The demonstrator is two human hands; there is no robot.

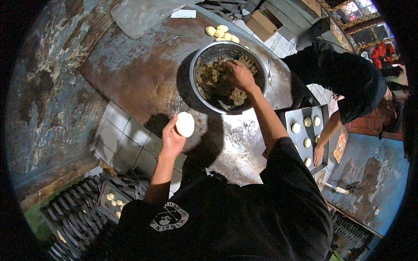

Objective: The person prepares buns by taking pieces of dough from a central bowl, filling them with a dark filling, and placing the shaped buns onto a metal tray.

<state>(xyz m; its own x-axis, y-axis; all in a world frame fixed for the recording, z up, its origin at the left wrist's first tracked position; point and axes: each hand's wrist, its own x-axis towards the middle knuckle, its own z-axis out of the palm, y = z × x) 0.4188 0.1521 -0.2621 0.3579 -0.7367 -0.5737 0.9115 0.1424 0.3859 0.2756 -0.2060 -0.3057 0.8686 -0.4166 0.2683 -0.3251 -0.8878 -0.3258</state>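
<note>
My left hand [172, 140] holds up a pale, flattened round of dough [185, 125], thumb along its edge, to the left of a large steel mixing bowl [192, 71]. Inside that bowl is a brown, crumbly filling [238, 96], heaped up the sides. My right hand [241, 77] reaches in from the right with its fingers curled down into the filling; the fingertips are partly hidden there. Just beyond the bowl, several pale dough balls [222, 28] lie in a cluster on the worn metal tabletop [143, 65].
At the right, a co-worker in black [337, 71] bends over a baking tray [285, 119] of dough rounds, one hand [318, 153] on it. A plastic sheet [141, 17] hangs over the far table edge. Another dough tray [104, 204] sits on a rack at lower left. A cardboard box [260, 26] stands behind.
</note>
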